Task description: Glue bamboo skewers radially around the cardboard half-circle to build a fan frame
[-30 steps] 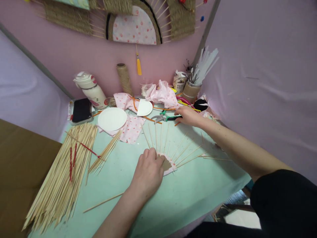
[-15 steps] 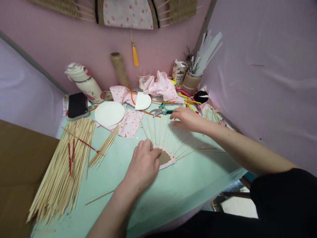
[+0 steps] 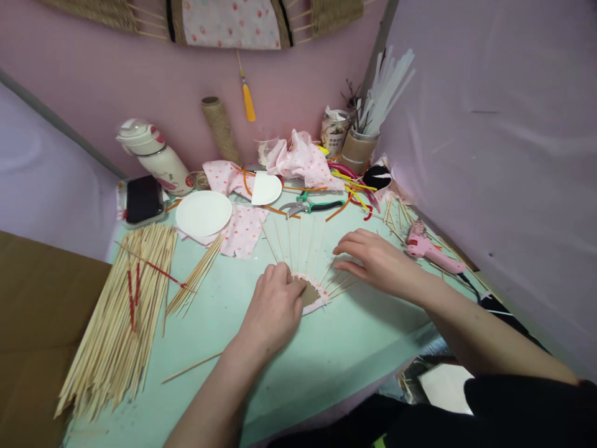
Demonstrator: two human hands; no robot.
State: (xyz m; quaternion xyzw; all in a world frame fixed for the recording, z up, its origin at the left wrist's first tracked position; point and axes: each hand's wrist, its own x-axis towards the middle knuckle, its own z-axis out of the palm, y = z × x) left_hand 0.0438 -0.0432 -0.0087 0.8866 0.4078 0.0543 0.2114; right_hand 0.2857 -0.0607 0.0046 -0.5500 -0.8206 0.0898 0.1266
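A small cardboard half-circle (image 3: 311,295) edged with pink dotted cloth lies flat on the table, thin wooden sticks (image 3: 289,244) fanning out from its curved rim. My left hand (image 3: 272,305) is closed on its left part, fingers curled and thumb pressing on the cardboard; what lies under the fingers is hidden. Over the sticks on the right side hovers my right hand (image 3: 366,261), thumb and fingers apart and nothing visible between them. Whether its fingertips touch a stick is hard to tell.
Left lie a big pile of sticks (image 3: 109,330) and a smaller bundle (image 3: 196,277). Green-handled pruning shears (image 3: 321,206), a white paper disc (image 3: 204,213) and pink cloth (image 3: 303,160) lie behind. A pink glue gun (image 3: 431,249) rests right; a bottle (image 3: 156,158) stands back left.
My right hand has moved right and toward me, from the upper stick ends to the right-hand sticks. The shears and glue gun now show more fully. My left hand stays on the cardboard.
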